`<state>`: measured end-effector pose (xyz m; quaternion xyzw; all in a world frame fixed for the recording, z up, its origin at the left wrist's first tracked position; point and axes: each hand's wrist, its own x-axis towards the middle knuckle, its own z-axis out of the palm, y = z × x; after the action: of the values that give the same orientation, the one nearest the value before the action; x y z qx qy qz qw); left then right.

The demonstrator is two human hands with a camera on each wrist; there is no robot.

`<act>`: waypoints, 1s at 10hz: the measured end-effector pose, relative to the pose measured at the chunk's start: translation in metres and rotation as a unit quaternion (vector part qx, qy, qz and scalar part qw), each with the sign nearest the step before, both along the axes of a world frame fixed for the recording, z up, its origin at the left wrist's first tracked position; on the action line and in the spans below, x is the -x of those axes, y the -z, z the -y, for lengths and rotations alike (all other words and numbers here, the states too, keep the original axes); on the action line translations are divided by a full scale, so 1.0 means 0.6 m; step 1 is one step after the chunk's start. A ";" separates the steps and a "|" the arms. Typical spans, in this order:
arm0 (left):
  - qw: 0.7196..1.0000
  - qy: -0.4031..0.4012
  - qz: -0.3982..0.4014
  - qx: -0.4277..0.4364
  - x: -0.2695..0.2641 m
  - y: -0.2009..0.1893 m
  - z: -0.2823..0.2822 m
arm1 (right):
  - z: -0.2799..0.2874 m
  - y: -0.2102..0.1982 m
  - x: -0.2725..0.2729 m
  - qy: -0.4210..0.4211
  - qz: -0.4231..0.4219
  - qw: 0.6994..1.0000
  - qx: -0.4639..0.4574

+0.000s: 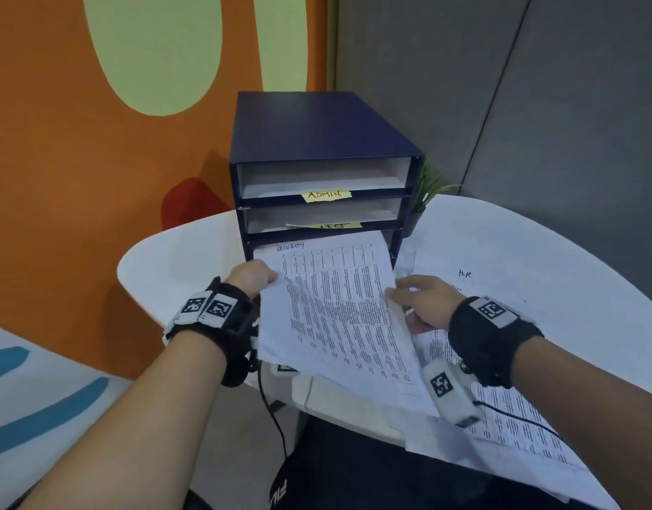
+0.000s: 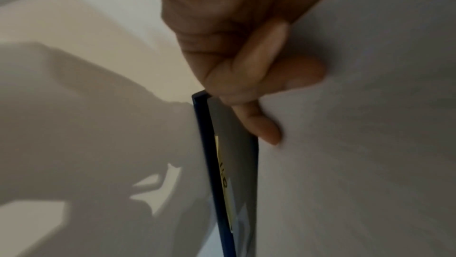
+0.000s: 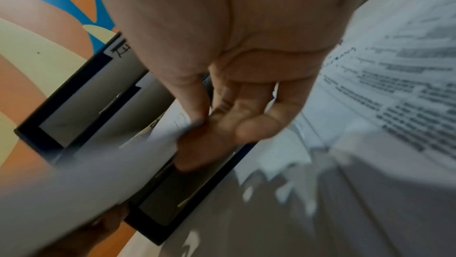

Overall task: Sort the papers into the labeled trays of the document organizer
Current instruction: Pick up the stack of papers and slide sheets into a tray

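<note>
Between 2 gripping hands, the printed sheet (image 1: 339, 311) (handwritten "SECURITY" heading) enters the navy organizer (image 1: 317, 141).

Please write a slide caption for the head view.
Both hands slide a SECURITY sheet into the organizer.

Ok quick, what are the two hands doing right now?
Left hand: gripping the left edge of the paper marked SECURITY.
Right hand: pinching the same paper's right edge.

Top tray label (image 1: 326, 195): read "ADMIN".
Held sheet (image 1: 339, 311): headed "SECURITY".
Table sheet (image 1: 501, 288): marked "H.R."
</note>
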<state>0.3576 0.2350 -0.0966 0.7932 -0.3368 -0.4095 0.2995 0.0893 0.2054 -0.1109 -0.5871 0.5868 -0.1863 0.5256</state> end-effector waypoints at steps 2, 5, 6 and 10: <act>0.982 -0.023 -0.188 0.018 -0.036 0.008 -0.016 | 0.020 0.009 -0.022 0.065 0.005 0.997 0.048; 0.972 0.056 -0.227 0.004 -0.014 0.019 -0.016 | 0.040 -0.011 -0.003 0.099 -0.103 0.990 0.008; 0.970 0.031 -0.239 0.030 -0.024 0.012 -0.012 | 0.035 -0.014 0.001 0.093 -0.079 0.992 -0.035; 0.965 -0.088 -0.199 0.150 -0.026 0.018 0.001 | 0.038 -0.055 -0.039 0.078 -0.036 0.995 0.048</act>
<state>0.3734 0.2345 -0.1072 0.6681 -0.2571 -0.4764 0.5105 0.1124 0.1823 -0.0781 -0.5706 0.6396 -0.2336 0.4591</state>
